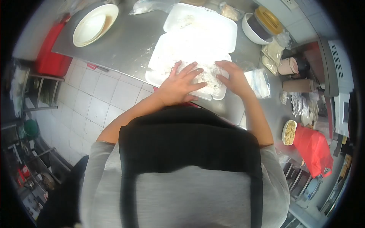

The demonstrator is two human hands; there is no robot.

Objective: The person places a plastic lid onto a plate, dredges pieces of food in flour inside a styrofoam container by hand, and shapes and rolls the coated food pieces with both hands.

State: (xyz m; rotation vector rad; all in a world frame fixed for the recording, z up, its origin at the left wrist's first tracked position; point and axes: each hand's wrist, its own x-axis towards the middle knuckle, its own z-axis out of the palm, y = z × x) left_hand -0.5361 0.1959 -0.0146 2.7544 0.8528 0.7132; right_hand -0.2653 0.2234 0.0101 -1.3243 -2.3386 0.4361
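Note:
A white foam container (161, 51) lies unfolded on the metal counter, its inside dusted with white powder. In its near half is a patch of white powdery, lumpy stuff (213, 85). My left hand (181, 83) rests palm down over the near left part, fingers spread wide, with whitish powder on the fingertips. At the near right side, my right hand (235, 79) reaches over the container's edge. Its thumb and forefinger are apart, pointing at the powder, and some of its other fingers are hidden. Nothing shows in either hand.
Left on the counter (131, 53) stand stacked white plates (110, 22). To the right are a white bowl (247, 28) with a yellow-lidded container (269, 21), bags of powder (272, 57), a plastic packet (258, 83), a dish of food (289, 133) and a red bag (313, 148).

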